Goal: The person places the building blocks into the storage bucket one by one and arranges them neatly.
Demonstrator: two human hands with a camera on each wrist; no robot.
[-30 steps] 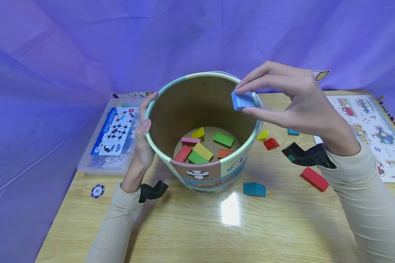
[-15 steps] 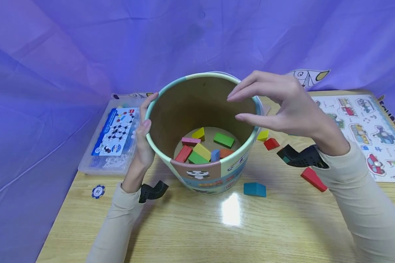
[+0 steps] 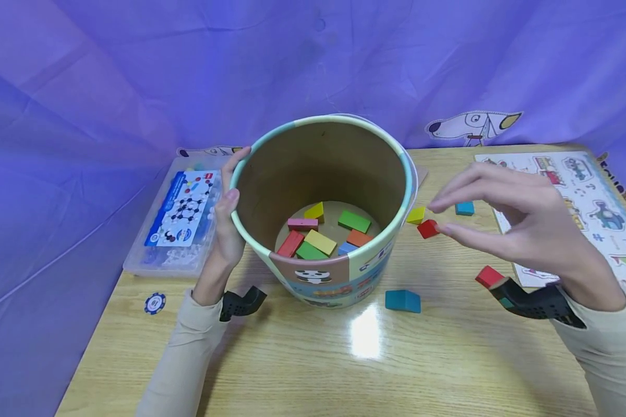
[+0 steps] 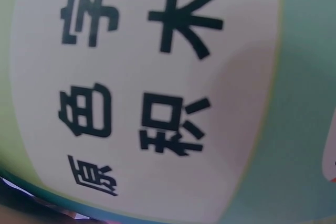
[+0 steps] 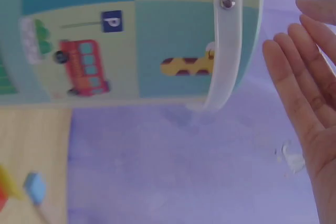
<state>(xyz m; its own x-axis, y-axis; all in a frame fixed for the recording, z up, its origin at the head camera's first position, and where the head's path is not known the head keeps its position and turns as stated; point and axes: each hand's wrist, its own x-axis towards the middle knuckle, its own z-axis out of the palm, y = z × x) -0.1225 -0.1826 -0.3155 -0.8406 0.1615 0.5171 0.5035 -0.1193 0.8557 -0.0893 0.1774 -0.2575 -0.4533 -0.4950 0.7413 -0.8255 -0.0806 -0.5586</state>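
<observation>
My left hand (image 3: 227, 229) grips the left rim of a round, picture-covered bucket (image 3: 320, 277). In the left wrist view the bucket's printed side (image 4: 231, 103) fills nearly everything. Several wooden blocks lie on its floor, among them a green block (image 3: 354, 221), a yellow block (image 3: 320, 241), a red block (image 3: 290, 244) and a blue block (image 3: 346, 248), partly hidden by the front rim. Holding nothing, my right hand (image 3: 527, 217) hovers right of the bucket, thumb and fingers apart. Near its fingertips on the table are a small red block (image 3: 427, 229) and a yellow block (image 3: 416, 215).
A teal block (image 3: 403, 300) sits before the bucket; a blue block (image 3: 465, 208) and another red block (image 3: 488, 276) lie to the right. A clear plastic case (image 3: 162, 263) and poker chip (image 3: 155, 303) are left. A picture puzzle board (image 3: 612, 243) lies far right. Purple cloth (image 3: 313, 58) hangs behind.
My right hand let go of the blue block, which dropped into the bucket and now lies near the front. That hand then moved right, away from the rim. The left hand stayed put.
</observation>
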